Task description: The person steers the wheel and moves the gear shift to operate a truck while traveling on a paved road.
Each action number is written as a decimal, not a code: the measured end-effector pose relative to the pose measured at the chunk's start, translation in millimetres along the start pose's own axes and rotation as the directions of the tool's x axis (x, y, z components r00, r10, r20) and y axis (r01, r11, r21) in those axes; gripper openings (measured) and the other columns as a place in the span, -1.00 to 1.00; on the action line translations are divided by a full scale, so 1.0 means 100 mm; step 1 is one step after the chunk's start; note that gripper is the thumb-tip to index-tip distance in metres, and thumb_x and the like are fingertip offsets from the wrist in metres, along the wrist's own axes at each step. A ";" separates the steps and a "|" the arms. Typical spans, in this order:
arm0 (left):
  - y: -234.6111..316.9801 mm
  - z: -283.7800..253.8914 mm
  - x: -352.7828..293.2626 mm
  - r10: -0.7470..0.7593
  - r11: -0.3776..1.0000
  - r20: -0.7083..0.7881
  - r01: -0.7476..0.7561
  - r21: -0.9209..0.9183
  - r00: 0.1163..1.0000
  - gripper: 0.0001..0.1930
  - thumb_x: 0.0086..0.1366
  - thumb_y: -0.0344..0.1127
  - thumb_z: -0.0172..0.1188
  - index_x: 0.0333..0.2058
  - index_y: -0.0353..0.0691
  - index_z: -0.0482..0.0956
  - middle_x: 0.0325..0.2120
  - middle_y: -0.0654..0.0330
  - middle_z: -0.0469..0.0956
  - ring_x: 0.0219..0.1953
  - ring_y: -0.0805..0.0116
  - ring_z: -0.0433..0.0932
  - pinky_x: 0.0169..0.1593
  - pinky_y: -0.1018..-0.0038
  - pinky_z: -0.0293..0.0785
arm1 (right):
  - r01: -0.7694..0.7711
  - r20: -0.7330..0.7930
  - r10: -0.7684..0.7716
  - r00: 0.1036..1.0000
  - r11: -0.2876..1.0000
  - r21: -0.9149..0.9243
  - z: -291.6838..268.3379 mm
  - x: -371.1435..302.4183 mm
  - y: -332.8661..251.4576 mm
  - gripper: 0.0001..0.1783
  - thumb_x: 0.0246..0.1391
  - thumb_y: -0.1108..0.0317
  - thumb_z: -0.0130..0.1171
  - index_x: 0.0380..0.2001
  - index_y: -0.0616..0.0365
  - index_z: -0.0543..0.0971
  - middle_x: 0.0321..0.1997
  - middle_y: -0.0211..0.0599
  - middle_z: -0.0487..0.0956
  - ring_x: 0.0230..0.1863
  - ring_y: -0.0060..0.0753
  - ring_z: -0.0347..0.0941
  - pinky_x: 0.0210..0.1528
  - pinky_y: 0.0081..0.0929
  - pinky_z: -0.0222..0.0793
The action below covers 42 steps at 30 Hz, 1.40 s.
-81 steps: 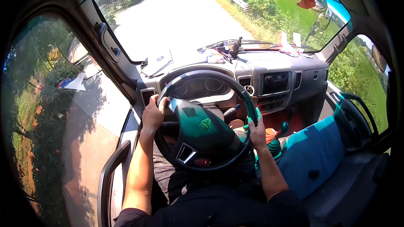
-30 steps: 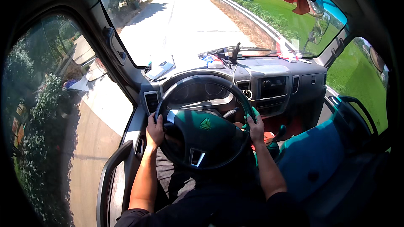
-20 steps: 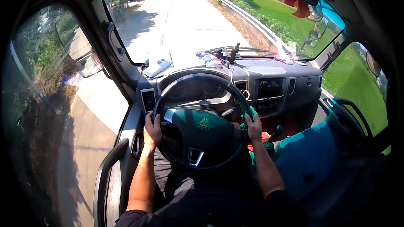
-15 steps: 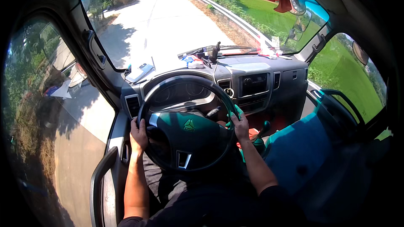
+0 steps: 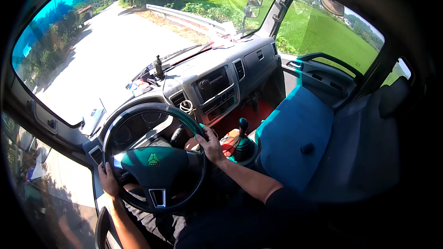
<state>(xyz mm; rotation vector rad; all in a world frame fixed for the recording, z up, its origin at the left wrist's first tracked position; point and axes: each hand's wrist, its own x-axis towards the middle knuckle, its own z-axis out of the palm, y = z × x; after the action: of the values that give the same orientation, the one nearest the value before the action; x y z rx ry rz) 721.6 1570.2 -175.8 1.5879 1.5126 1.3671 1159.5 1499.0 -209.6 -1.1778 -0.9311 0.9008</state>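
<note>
A large black steering wheel (image 5: 159,107) with a dark green-tinted hub fills the lower middle of the view. At its left rim, my left hand (image 5: 109,180) has its fingers wrapped round the wheel. My right hand (image 5: 211,145) grips the rim on the right side. Behind the wheel sits the shaded instrument cluster (image 5: 134,127), partly covered by the rim. A stalk (image 5: 176,133) sticks out near the hub's upper right. Right of my right hand stands a black gear lever (image 5: 242,128) with a dark rubber boot.
A blue passenger seat (image 5: 295,138) lies to the right, with a small dark round object (image 5: 307,149) on it. The dashboard carries a radio (image 5: 212,84), a black phone holder (image 5: 159,68) and crumpled packets (image 5: 140,86). Ahead run a pale road (image 5: 110,50) and a guardrail (image 5: 184,16).
The view has swung to the right and tilted, so the wheel and hands sit lower and further left. More of the passenger door and seat shows. Both hands stay on the rim.
</note>
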 end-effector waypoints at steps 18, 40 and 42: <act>0.84 -0.11 0.35 -0.052 0.920 0.111 0.005 0.392 0.992 -0.31 0.42 0.03 0.25 0.28 -0.43 0.36 -0.04 -0.21 0.64 -0.02 -0.11 0.67 0.06 0.20 0.55 | -0.010 0.068 0.009 0.998 1.000 0.019 0.02 0.12 -0.16 -0.48 0.41 0.30 0.11 0.33 0.24 0.31 -0.20 -0.40 0.50 -0.39 -0.60 0.49 -0.34 -0.61 0.51; 0.62 0.06 0.27 -0.097 0.928 0.068 0.065 0.368 0.993 -0.45 0.46 0.06 0.17 0.13 -0.34 0.50 -0.21 -0.14 0.69 -0.11 -0.08 0.70 -0.02 0.21 0.54 | 0.039 0.151 -0.035 0.988 0.999 -0.026 0.02 0.49 -0.14 -0.55 0.39 0.24 0.19 0.25 0.16 0.47 -0.09 -0.44 0.60 -0.13 -0.63 0.53 -0.22 -0.62 0.53; 0.68 0.06 0.28 -0.097 0.939 0.077 0.066 0.338 0.992 -0.45 0.45 0.07 0.18 0.13 -0.34 0.50 -0.19 -0.15 0.69 -0.10 -0.09 0.69 -0.01 0.21 0.54 | 0.057 0.164 -0.054 0.985 0.998 -0.014 0.01 0.47 -0.15 -0.54 0.39 0.24 0.19 0.26 0.16 0.46 -0.09 -0.44 0.59 -0.14 -0.63 0.52 -0.25 -0.62 0.54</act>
<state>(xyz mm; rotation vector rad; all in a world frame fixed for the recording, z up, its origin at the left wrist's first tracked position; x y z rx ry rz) 749.2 1583.3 -108.8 1.7392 1.8046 1.0134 1176.8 1540.8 -189.0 -1.1004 -1.1015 0.9560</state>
